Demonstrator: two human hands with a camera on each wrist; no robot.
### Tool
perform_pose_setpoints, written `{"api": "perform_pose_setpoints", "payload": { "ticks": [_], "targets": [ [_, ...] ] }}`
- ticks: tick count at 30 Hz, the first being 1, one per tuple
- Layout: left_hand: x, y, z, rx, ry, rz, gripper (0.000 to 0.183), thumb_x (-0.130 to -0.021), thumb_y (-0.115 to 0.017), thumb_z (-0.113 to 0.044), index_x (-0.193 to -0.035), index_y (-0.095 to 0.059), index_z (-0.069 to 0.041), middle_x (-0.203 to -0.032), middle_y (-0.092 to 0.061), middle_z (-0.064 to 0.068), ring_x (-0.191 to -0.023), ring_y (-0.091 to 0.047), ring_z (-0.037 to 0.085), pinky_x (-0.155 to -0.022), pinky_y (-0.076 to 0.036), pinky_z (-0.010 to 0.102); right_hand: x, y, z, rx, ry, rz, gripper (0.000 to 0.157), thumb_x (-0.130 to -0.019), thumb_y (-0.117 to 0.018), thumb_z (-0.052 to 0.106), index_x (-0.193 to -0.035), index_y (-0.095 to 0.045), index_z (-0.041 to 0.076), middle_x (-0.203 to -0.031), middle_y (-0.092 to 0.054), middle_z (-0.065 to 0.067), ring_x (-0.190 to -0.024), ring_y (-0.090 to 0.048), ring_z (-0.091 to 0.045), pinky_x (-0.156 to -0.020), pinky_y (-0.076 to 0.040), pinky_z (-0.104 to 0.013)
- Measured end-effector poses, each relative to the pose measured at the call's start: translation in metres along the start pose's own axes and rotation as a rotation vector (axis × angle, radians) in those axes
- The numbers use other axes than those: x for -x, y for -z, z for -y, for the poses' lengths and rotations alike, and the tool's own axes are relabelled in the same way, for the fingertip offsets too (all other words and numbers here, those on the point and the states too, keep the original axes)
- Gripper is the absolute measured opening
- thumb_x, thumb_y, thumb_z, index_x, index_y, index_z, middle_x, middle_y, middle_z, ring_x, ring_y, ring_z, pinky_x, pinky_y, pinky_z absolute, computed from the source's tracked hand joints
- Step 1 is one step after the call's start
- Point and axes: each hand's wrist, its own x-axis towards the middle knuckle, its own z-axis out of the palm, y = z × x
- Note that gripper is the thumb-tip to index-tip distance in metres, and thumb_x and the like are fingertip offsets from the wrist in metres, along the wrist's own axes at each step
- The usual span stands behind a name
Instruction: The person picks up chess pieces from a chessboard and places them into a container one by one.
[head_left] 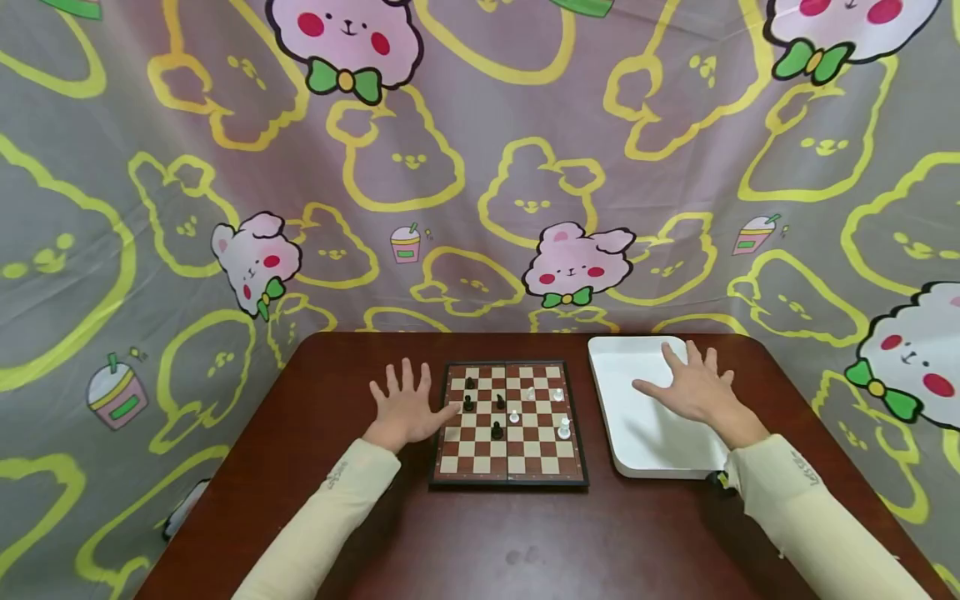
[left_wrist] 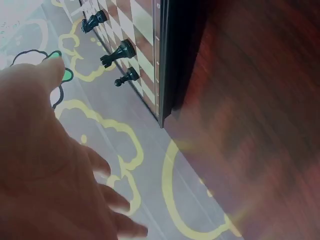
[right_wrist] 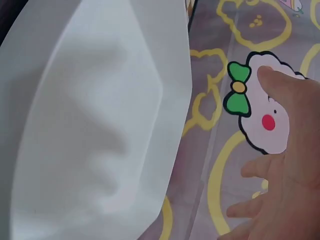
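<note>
Chessboard (head_left: 508,422) lies flat mid-worktop (head_left: 525,542), long axis running away from me, carrying scattered black and white pieces. White tray (head_left: 637,433) beside it shows nothing inside. I note left hand (head_left: 405,404) and right hand (head_left: 693,385) both spread flat, holding nothing.

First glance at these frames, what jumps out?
The loud cartoon-bunny backdrop cloth behind the dark wooden table grabs the eye first. At table centre lies a small chessboard with only a few black and white pieces left standing, and to its right a white tray. Both hands are spread flat with fingers straight: the left hand beside the board's left edge, the right hand over the tray.
</note>
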Motion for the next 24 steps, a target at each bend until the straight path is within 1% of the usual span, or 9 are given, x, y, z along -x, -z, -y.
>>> {"api": "perform_pose_setpoints", "payload": {
  "ticks": [2, 5, 7, 9, 12, 15, 18, 21, 24],
  "targets": [
    [-0.002, -0.003, 0.001, 0.005, -0.033, 0.041, 0.097, -0.087, -0.045, -0.069, -0.154, -0.008, -0.01, -0.155, 0.004, 0.022, -0.138, 0.007, 0.046, -0.103, 0.001, 0.067, -0.001, -0.001, 0.003, -0.003, 0.027, -0.01, 0.103, -0.083, -0.047, 0.072, -0.146, -0.025, -0.006, -0.145, -0.013, -0.039, -0.128, -0.008, -0.063, -0.093, -0.014, -0.075],
    [-0.006, -0.009, 0.002, 0.012, -0.095, 0.102, 0.098, -0.086, -0.049, -0.067, -0.154, -0.006, -0.01, -0.156, 0.004, 0.02, -0.139, 0.003, 0.046, -0.106, -0.003, 0.064, -0.001, -0.004, 0.012, -0.026, 0.08, -0.038, 0.093, -0.086, -0.055, 0.061, -0.143, -0.032, -0.01, -0.14, -0.027, -0.039, -0.124, -0.023, -0.061, -0.093, -0.027, -0.069],
    [-0.007, -0.013, 0.003, 0.013, -0.124, 0.142, 0.101, -0.085, -0.051, -0.067, -0.154, -0.005, -0.01, -0.156, 0.004, 0.02, -0.14, 0.0, 0.045, -0.107, -0.006, 0.062, -0.002, -0.007, 0.019, -0.056, 0.123, -0.054, 0.083, -0.087, -0.061, 0.049, -0.138, -0.037, -0.012, -0.133, -0.037, -0.039, -0.119, -0.034, -0.058, -0.09, -0.034, -0.065],
    [-0.008, -0.018, 0.003, 0.018, -0.141, 0.172, 0.103, -0.083, -0.054, -0.067, -0.154, -0.006, -0.009, -0.156, 0.002, 0.02, -0.139, -0.003, 0.045, -0.107, -0.009, 0.061, -0.003, -0.011, 0.026, -0.095, 0.163, -0.058, 0.075, -0.087, -0.065, 0.038, -0.135, -0.042, -0.013, -0.125, -0.045, -0.037, -0.111, -0.045, -0.053, -0.087, -0.039, -0.06],
    [-0.009, -0.024, 0.002, 0.013, -0.154, 0.208, 0.106, -0.081, -0.056, -0.069, -0.154, -0.006, -0.009, -0.156, 0.002, 0.019, -0.14, -0.006, 0.044, -0.108, -0.012, 0.06, -0.004, -0.019, 0.038, -0.162, 0.216, -0.034, 0.066, -0.084, -0.07, 0.027, -0.13, -0.046, -0.013, -0.113, -0.053, -0.033, -0.097, -0.057, -0.043, -0.08, -0.046, -0.052],
    [-0.009, -0.03, 0.002, 0.014, -0.173, 0.229, 0.107, -0.08, -0.057, -0.069, -0.154, -0.006, -0.01, -0.157, 0.002, 0.018, -0.139, -0.008, 0.044, -0.108, -0.016, 0.058, -0.004, -0.027, 0.051, -0.242, 0.257, 0.02, 0.06, -0.082, -0.073, 0.019, -0.127, -0.05, -0.012, -0.107, -0.058, -0.027, -0.085, -0.061, -0.032, -0.071, -0.049, -0.044],
    [-0.009, -0.035, 0.002, 0.027, -0.189, 0.242, 0.108, -0.079, -0.057, -0.069, -0.154, -0.007, -0.01, -0.157, 0.003, 0.017, -0.139, -0.011, 0.044, -0.107, -0.019, 0.058, -0.003, -0.035, 0.063, -0.318, 0.277, 0.093, 0.056, -0.081, -0.073, 0.012, -0.127, -0.051, -0.01, -0.108, -0.059, -0.025, -0.08, -0.062, -0.024, -0.066, -0.05, -0.037],
    [-0.011, -0.038, 0.002, 0.038, -0.198, 0.24, 0.107, -0.079, -0.057, -0.069, -0.154, -0.008, -0.01, -0.157, 0.002, 0.017, -0.139, -0.013, 0.044, -0.106, -0.021, 0.058, -0.002, -0.041, 0.072, -0.38, 0.289, 0.161, 0.054, -0.081, -0.072, 0.007, -0.128, -0.05, -0.01, -0.111, -0.057, -0.025, -0.08, -0.061, -0.021, -0.065, -0.05, -0.035],
    [-0.013, -0.04, 0.002, 0.037, -0.206, 0.237, 0.106, -0.08, -0.055, -0.07, -0.154, -0.008, -0.01, -0.157, 0.002, 0.016, -0.138, -0.015, 0.044, -0.105, -0.023, 0.058, -0.001, -0.046, 0.08, -0.402, 0.291, 0.196, 0.052, -0.079, -0.073, 0.003, -0.126, -0.052, -0.01, -0.108, -0.059, -0.021, -0.081, -0.061, -0.02, -0.066, -0.05, -0.034]
  ]
}}
